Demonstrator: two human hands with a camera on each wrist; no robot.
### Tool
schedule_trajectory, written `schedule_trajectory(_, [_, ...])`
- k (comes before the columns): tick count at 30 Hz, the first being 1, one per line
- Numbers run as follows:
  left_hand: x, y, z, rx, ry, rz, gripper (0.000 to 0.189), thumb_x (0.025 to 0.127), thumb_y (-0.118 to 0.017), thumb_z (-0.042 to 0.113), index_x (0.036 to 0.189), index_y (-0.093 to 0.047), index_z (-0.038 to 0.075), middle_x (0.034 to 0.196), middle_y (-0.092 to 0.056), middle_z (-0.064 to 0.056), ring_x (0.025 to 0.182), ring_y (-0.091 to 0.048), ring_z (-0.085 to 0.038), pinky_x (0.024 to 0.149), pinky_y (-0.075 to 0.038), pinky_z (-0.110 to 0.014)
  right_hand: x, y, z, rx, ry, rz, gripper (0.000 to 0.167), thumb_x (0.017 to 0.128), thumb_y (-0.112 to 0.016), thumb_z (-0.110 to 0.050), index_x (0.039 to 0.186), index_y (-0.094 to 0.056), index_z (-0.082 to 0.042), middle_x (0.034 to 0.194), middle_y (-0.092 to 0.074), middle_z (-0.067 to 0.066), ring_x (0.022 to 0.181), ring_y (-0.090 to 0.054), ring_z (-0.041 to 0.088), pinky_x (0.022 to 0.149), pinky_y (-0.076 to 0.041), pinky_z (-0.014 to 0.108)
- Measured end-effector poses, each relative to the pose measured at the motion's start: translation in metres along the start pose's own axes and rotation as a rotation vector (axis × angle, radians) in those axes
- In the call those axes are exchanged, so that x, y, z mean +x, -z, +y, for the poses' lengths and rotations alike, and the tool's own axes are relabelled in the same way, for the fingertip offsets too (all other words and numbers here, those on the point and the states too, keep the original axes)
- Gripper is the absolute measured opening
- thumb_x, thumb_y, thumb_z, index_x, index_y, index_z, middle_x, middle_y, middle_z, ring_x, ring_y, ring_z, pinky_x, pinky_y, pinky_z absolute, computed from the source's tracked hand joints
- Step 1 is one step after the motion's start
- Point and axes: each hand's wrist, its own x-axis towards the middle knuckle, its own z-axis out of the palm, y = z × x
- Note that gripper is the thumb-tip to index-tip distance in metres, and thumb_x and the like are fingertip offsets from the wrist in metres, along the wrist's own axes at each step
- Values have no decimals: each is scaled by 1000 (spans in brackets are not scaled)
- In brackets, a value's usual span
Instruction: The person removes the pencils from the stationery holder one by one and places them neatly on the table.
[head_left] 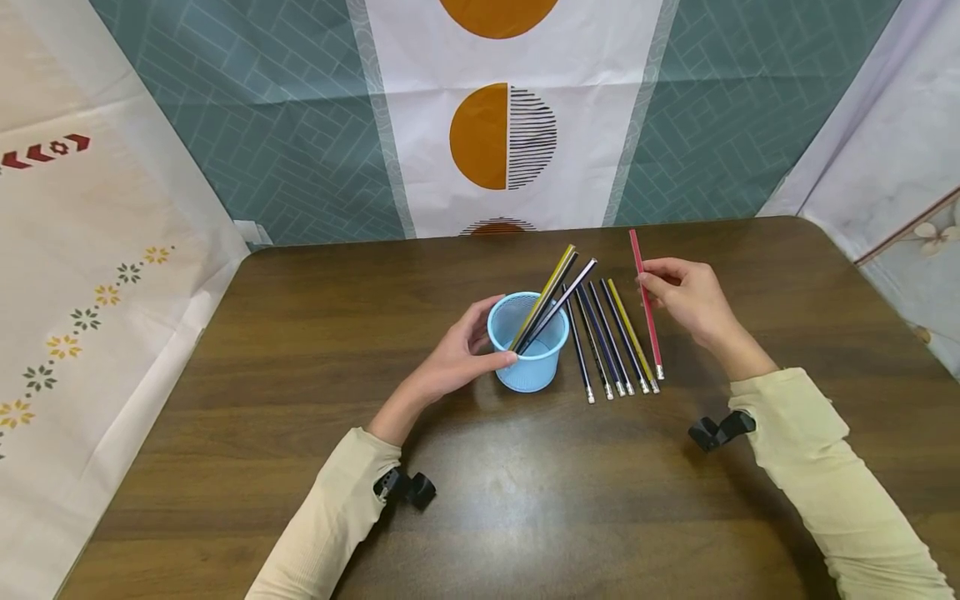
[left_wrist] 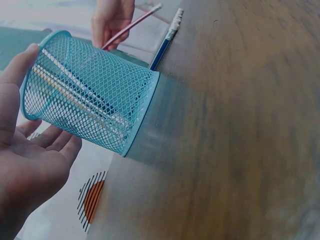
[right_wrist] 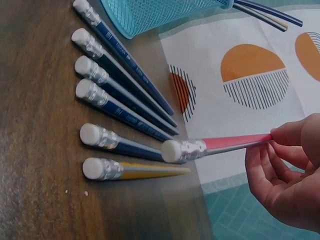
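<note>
A light-blue mesh pencil cup (head_left: 528, 379) stands on the table, with three pencils (head_left: 551, 296) leaning out toward the far right. My left hand (head_left: 468, 350) holds the cup from its left side; in the left wrist view the thumb lies at the rim of the mesh (left_wrist: 95, 90) and the other fingers reach around its far side. Between thumb and fingertips, my right hand (head_left: 690, 300) pinches a red pencil (head_left: 647, 308) with its white eraser end toward me. The right wrist view shows this red pencil (right_wrist: 235, 142) raised over the row, eraser (right_wrist: 172, 151) nearest the camera.
Right of the cup, several dark-blue or black pencils (right_wrist: 135, 120) and a yellow pencil (right_wrist: 150, 171) lie side by side, erasers toward me. The brown wooden table (head_left: 300, 350) ends at a patterned cloth backdrop (head_left: 300, 125). Each sleeve carries a black wrist mount (head_left: 405, 487).
</note>
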Motion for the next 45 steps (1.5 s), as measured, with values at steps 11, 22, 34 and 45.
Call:
schedule_trajectory(11, [2,1,2,9,9,5,74,84,-71,-4,147,-32,4,142,-43,-16,130,-43,-26,107,-36,-38,5,7,11,-23,-40,-21,35,98,-57,-11,121,-56,15,86,-63,-3,70,-61,2,65,-54,20])
schedule_trajectory(22, [2,1,1,-8,0,1,73,84,-70,-4,146,-33,4,142,-43,-17,130,-44,-28,107,-36,-39,8,9,26,-83,-100,-52,34,98,-56,-10,120,-58,15,108,-63,26,69,-58,-2,64,-54,21])
schedule_trajectory(34, [0,0,0,-3,-7,-3,73,84,-71,-2,146,-33,4,141,-44,-16,129,-45,-26,106,-37,-36,11,4,40,-129,-169,-138,35,99,-55,-12,125,-57,12,117,-58,31,74,-63,7,66,-55,22])
schedule_trajectory(45, [0,0,0,-2,0,1,73,84,-71,-2,146,-33,4,141,-44,-16,129,-45,-27,106,-38,-37,11,-5,43,-125,-177,-140,33,98,-56,-10,121,-58,14,111,-60,29,74,-61,7,65,-55,21])
